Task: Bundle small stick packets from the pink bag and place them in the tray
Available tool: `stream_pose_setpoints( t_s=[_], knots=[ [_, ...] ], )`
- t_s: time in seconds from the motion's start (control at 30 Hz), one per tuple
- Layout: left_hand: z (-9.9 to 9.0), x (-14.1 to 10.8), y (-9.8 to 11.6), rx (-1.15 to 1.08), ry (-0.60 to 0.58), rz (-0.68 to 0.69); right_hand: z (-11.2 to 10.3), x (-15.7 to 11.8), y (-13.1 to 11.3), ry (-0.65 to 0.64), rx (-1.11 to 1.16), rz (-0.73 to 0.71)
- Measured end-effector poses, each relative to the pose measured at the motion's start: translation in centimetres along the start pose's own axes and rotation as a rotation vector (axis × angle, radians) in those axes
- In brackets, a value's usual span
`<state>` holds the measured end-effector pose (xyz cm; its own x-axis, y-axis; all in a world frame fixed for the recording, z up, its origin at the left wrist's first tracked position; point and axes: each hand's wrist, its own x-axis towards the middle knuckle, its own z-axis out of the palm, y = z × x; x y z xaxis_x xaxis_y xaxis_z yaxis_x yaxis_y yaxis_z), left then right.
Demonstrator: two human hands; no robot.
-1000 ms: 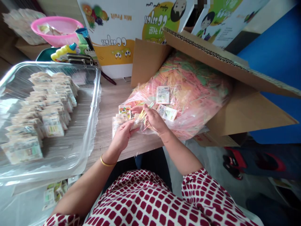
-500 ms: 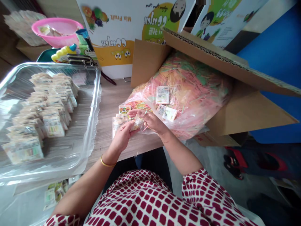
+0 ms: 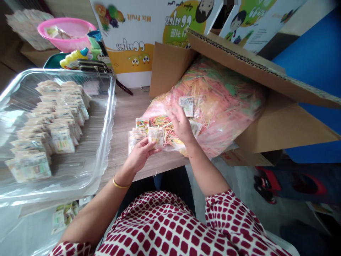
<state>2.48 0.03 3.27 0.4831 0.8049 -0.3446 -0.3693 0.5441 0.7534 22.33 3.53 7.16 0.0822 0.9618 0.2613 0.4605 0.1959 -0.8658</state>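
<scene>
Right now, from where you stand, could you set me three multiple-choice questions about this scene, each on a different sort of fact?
1. Where is the clear plastic tray of stacked packets?
A) On the wooden table, at the person's left
B) Inside the cardboard box
C) On the floor

2. What colour is the round plastic basket beyond the tray?
A) Blue
B) Pink
C) Green

3. What is the left hand doing?
A) Lying flat and empty
B) Reaching inside the bag
C) Holding a small clear packet

Answers:
1. A, the tray sits left of the hands.
2. B, the basket's rim and sides are pink.
3. C, the fingers and thumb grip the packet.
</scene>
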Motion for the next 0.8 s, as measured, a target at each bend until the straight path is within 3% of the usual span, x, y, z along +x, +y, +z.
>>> stream_pose_setpoints(
  t_s=[0.03,0.1,0.27,0.37,0.43,0.53,0.57,0.63,0.7,0.8],
  knots=[
    [-0.2,-0.1,0.0,0.024,0.012,-0.015,-0.3,-0.1,-0.2,0.05,-0.046,-0.044],
    [-0.4,-0.2,0.0,0.058,0.018,-0.032,-0.6,-0.7,-1.0,0.022,-0.073,-0.089],
    [-0.3,-1.1,-0.2,0.096,0.0,0.043,0.3,-2.9,-2.5,-0.437,-0.057,0.005],
    [-1.1,-2.7,-1.1,0.234,0.04,0.118,1.8,-3.8,-2.1,-0.468,-0.049,0.044],
    [-2.1,-4.4,-2.0,0.469,0.168,0.254,3.2,-4.2,-1.6,-0.423,-0.017,0.067],
    [-4.0,-7.0,-3.4,0.989,0.561,0.7,6.0,-4.5,-1.2,-0.432,-0.006,0.081],
    [-4.6,-7.7,-3.8,1.123,0.588,0.807,7.1,-4.6,-1.1,-0.453,-0.019,0.066],
    [-5.7,-8.5,-4.4,1.376,0.444,0.879,9.1,-4.7,-1.0,-0.491,-0.081,-0.005],
    [-6.4,-8.6,-5.0,1.566,0.266,0.85,10.0,-4.4,-1.0,-0.473,-0.179,-0.111],
    [-6.9,-7.8,-5.7,1.71,0.201,0.817,7.8,-2.6,-0.9,-0.279,-0.4,-0.182]
  ],
)
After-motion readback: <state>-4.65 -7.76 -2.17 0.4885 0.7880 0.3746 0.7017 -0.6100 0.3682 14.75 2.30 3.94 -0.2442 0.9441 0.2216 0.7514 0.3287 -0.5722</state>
